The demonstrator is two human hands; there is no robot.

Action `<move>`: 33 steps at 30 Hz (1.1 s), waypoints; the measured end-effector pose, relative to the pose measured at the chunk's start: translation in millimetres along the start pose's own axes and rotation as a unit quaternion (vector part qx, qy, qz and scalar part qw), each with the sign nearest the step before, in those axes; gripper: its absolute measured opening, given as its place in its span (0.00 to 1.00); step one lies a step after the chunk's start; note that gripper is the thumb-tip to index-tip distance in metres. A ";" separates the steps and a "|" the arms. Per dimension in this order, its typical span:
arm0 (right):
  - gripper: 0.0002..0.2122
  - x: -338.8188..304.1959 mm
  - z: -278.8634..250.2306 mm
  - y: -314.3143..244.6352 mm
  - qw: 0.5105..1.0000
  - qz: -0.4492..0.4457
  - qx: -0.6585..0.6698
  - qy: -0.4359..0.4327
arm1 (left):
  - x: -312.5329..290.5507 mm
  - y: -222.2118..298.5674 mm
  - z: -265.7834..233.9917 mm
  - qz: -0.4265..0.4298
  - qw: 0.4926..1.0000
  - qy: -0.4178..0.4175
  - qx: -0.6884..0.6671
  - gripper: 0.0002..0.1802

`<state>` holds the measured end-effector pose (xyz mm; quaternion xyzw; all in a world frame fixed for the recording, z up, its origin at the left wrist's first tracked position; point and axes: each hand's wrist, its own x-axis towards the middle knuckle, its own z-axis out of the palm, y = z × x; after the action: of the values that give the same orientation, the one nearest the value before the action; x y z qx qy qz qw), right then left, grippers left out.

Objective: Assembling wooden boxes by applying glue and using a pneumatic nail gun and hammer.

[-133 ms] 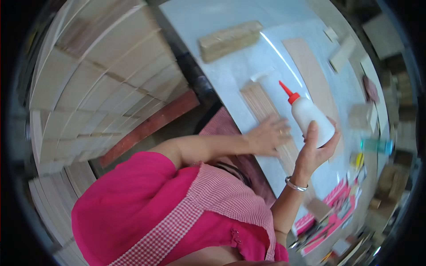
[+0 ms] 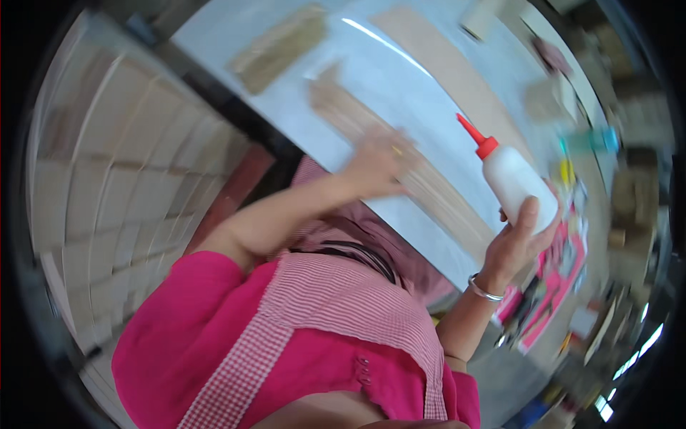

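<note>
My right hand [image 2: 527, 239] is wrapped round a white squeeze bottle [image 2: 520, 184] with a red cap and a pointed red nozzle. The bottle is held above the table, its nozzle tilted up and to the left. Blurred by motion, my left hand [image 2: 380, 163] lies over a long row of thin wooden strips [image 2: 444, 201], fingers stretched out and apart. These strips lie close together along the near edge of the white table [image 2: 289, 118]. At their far end, a short loose-looking piece is too smeared to make out.
A wrapped brownish block [image 2: 280, 46] lies at the table's far left. Beyond the strips is a long thin wooden board [image 2: 446, 61]. Stacked pale wooden pieces [image 2: 136, 186] rise on the left. A teal bottle [image 2: 592, 141] and pink-edged clutter [image 2: 554, 286] are at right.
The view has swung, so table and strips sit further left and higher in the picture. My left hand stays over the strips, and the bottle remains in my right hand.
</note>
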<state>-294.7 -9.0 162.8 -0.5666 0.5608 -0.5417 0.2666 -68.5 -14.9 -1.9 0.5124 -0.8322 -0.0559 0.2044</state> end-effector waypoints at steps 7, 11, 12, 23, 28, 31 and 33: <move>0.27 -33.2 -185.6 28.0 0.976 0.017 -0.077 0.203 | 11.1 -33.5 -34.8 0.013 0.994 -0.075 0.076 0.39; 0.26 -62.7 -231.8 41.2 0.976 0.026 -0.093 0.196 | 21.7 -3.9 -29.2 0.041 0.996 -0.056 0.059 0.40; 0.26 -66.4 -237.6 46.0 0.975 0.031 -0.094 0.200 | 23.2 2.4 -26.1 0.042 0.995 -0.063 0.065 0.40; 0.24 -67.1 -246.9 58.1 0.978 0.014 -0.149 0.144 | 25.3 23.3 -9.5 0.045 0.992 -0.083 0.083 0.39; 0.21 -45.1 -236.9 66.6 0.967 -0.047 -0.207 0.142 | 25.8 25.3 -11.3 0.043 0.993 -0.082 0.079 0.39; 0.19 -32.2 -229.4 71.8 0.966 -0.053 -0.193 0.163 | 26.9 26.7 -12.7 0.037 0.994 -0.088 0.058 0.39; 0.19 -27.4 -227.6 72.7 0.967 -0.052 -0.189 0.163 | 27.3 27.4 -13.2 0.037 0.994 -0.087 0.064 0.39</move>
<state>-521.7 69.2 149.7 -0.5394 0.6585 -0.5238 0.0308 -96.6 -24.4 26.2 0.4865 -0.8670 -0.0394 0.1004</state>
